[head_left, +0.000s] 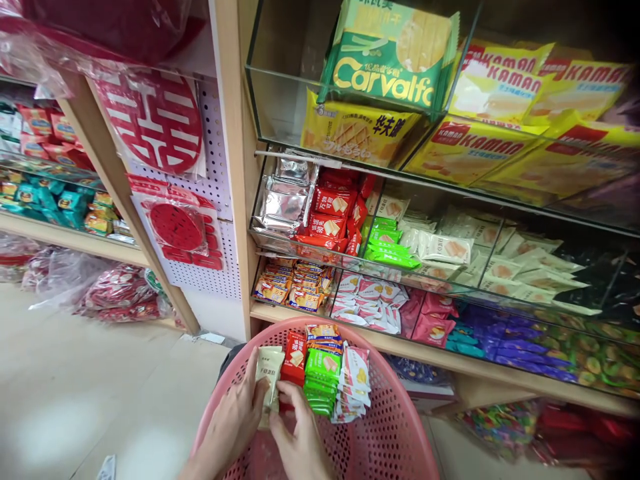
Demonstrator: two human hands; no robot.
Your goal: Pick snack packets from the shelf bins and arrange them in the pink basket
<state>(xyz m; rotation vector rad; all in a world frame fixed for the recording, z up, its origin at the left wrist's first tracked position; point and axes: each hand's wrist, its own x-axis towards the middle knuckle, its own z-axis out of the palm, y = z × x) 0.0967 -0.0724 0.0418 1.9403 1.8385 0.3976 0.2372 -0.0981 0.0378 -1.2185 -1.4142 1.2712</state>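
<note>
Inside the pink perforated basket [395, 400] both my hands close on a stack of beige snack packets [270, 367]. My left hand [237, 410] grips the stack's left side, thumb across the front. At its lower right edge, the fingertips of my right hand [303, 430] press in. Red packets [295, 350] stand right beside the beige ones, partly behind my right fingers. Farther right in the basket are a row of green packets [323, 383], orange-and-blue packets [323, 335] behind them, and white-and-pink packets [356, 373].
Clear-fronted shelf bins ahead hold silver packets [287, 200], red and green packets, loose beige packets [447, 248] and purple packets [520, 343]. Large yellow wafer bags [500, 87] fill the upper shelf. A wooden post [233, 167] stands left of the bins. Bagged goods [120, 293] lie low at left.
</note>
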